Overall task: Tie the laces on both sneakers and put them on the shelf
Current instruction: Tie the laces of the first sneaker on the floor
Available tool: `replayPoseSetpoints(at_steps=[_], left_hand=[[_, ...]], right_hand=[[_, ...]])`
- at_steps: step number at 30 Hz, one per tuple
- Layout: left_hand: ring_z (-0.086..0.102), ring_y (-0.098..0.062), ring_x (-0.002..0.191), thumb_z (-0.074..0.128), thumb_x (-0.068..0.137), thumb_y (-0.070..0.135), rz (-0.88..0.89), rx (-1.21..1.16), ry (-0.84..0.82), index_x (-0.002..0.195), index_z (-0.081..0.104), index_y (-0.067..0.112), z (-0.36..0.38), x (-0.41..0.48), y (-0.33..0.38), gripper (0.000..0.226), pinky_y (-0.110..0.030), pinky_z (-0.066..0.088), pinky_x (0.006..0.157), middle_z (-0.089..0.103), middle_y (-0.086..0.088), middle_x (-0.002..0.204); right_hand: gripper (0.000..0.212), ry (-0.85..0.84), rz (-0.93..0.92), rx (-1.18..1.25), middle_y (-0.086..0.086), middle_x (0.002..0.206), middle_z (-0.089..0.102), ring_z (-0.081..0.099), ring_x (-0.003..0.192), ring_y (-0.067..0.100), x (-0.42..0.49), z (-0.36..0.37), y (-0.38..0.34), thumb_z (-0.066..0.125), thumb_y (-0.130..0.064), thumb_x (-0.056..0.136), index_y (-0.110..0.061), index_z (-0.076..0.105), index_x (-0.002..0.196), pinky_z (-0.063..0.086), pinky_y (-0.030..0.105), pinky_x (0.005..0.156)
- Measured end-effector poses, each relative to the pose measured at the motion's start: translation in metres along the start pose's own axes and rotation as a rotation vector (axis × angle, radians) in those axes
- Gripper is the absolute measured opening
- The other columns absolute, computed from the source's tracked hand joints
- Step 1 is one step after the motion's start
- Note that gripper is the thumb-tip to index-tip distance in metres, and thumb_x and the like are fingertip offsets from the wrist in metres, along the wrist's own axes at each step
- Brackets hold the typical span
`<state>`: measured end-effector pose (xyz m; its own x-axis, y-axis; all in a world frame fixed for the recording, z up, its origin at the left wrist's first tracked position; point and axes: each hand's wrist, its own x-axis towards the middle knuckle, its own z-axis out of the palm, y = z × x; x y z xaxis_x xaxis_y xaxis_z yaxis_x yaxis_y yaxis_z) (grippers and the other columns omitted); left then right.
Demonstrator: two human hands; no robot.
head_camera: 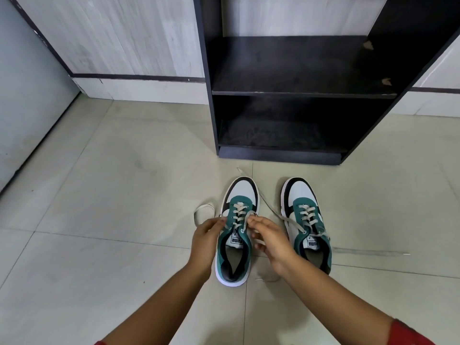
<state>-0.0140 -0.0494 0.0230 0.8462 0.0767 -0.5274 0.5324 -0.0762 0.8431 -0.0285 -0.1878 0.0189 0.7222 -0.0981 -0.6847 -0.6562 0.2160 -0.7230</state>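
Two green, white and black sneakers are seen side by side on the tiled floor [112, 170], toes pointed at a dark shelf unit [293, 93] standing just beyond them. Neither shoe has been tied yet, as far as can be judged.

The left sneaker [236, 235] is being worked on. One lace end is pinched by the left hand [207, 235] at the shoe's left side, with a slack loop of lace [202, 211] lying on the floor beside it. The other lace end is held by the right hand [270, 239], closed around it at the shoe's right side; more of that lace trails onto the floor near the heel. No knot or bow can be made out above the tongue, so the tying is judged to be at its very start.

The right sneaker [308, 225] is untouched, its laces loose and spilled over both sides. Both visible shelves of the unit are bare. Left to be done: both bows, then both shoes carried to the shelf.
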Motion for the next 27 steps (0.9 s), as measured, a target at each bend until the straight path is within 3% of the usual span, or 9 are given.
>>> replayPoseSetpoints(at_steps=[4,8,15,17,19,21,23,25,27], left_hand=[[0.06,0.005,0.055,0.042,0.093,0.01,0.014,-0.04,-0.076,0.083,0.061,0.004,0.007,-0.003,0.001,0.022,-0.004,0.042,0.048,0.065,0.0,0.079],[0.045,-0.012,0.065,0.035,0.095,0.013,-0.022,-0.045,-0.036,0.074,0.054,0.013,-0.002,0.003,-0.008,0.028,-0.024,0.036,0.061,0.059,0.004,0.075],[0.037,-0.013,0.058,0.036,0.09,0.009,-0.12,-0.118,0.007,0.064,0.047,0.015,-0.003,0.004,-0.013,0.028,-0.027,0.034,0.061,0.048,-0.002,0.068],[0.044,-0.015,0.064,0.036,0.093,0.013,-0.066,-0.069,-0.025,0.067,0.051,0.014,-0.009,0.005,-0.012,0.029,-0.029,0.037,0.068,0.055,-0.002,0.071],[0.055,-0.015,0.077,0.034,0.098,0.021,0.098,-0.003,-0.074,0.077,0.059,0.014,-0.016,0.006,-0.008,0.033,-0.03,0.04,0.077,0.067,0.003,0.081],[0.06,-0.004,0.095,0.032,0.1,0.024,0.299,0.046,-0.15,0.099,0.065,0.014,-0.02,0.003,0.004,0.035,-0.021,0.042,0.087,0.07,0.016,0.096],[0.057,0.007,0.106,0.03,0.1,0.021,0.46,0.134,-0.263,0.117,0.059,0.013,-0.023,0.003,0.016,0.034,-0.009,0.04,0.089,0.065,0.017,0.114],[0.06,-0.003,0.104,0.03,0.1,0.029,0.568,0.285,-0.353,0.119,0.055,0.011,-0.024,0.007,0.022,0.036,-0.014,0.046,0.087,0.065,0.003,0.117],[0.06,-0.009,0.089,0.028,0.095,0.042,0.685,0.479,-0.351,0.105,0.054,0.017,-0.027,0.013,0.024,0.037,-0.021,0.048,0.079,0.066,-0.001,0.098]], right_hand=[[0.018,-0.008,-0.015,-0.044,-0.007,0.076,0.063,0.05,0.066,0.004,0.001,0.01,-0.002,0.052,-0.023,0.093,-0.021,0.068,0.084,0.036,0.02,0.057],[0.03,-0.037,0.006,0.152,-0.002,0.077,0.066,0.047,0.061,0.008,0.008,0.006,0.007,0.037,-0.015,0.098,-0.017,0.06,0.079,0.034,0.022,0.055],[0.028,-0.067,0.081,0.324,0.005,0.069,0.056,0.049,0.057,0.013,0.012,0.0,0.013,0.035,-0.01,0.098,-0.01,0.055,0.079,0.041,0.02,0.052],[0.028,-0.125,0.067,0.177,0.004,0.069,0.053,0.046,0.057,0.013,0.012,-0.001,0.004,0.033,-0.014,0.1,-0.011,0.057,0.084,0.037,0.022,0.053],[0.031,-0.182,-0.024,-0.074,-0.001,0.064,0.049,0.043,0.055,0.012,0.012,-0.001,-0.004,0.032,-0.021,0.101,-0.014,0.061,0.093,0.034,0.023,0.053],[0.032,-0.213,-0.161,-0.334,-0.005,0.061,0.047,0.042,0.055,0.011,0.009,0.003,-0.014,0.033,-0.027,0.1,-0.018,0.064,0.099,0.033,0.023,0.054],[0.03,-0.234,-0.375,-0.683,-0.005,0.062,0.053,0.048,0.058,0.012,0.001,0.009,-0.026,0.039,-0.03,0.098,-0.02,0.067,0.094,0.034,0.024,0.056],[0.026,-0.239,-0.614,-0.95,-0.002,0.06,0.053,0.049,0.061,0.014,-0.006,0.014,-0.035,0.046,-0.03,0.094,-0.017,0.064,0.081,0.034,0.027,0.056],[0.025,-0.215,-0.736,-0.971,-0.003,0.057,0.049,0.045,0.061,0.013,-0.013,0.012,-0.042,0.049,-0.03,0.092,-0.02,0.058,0.071,0.034,0.027,0.056]])
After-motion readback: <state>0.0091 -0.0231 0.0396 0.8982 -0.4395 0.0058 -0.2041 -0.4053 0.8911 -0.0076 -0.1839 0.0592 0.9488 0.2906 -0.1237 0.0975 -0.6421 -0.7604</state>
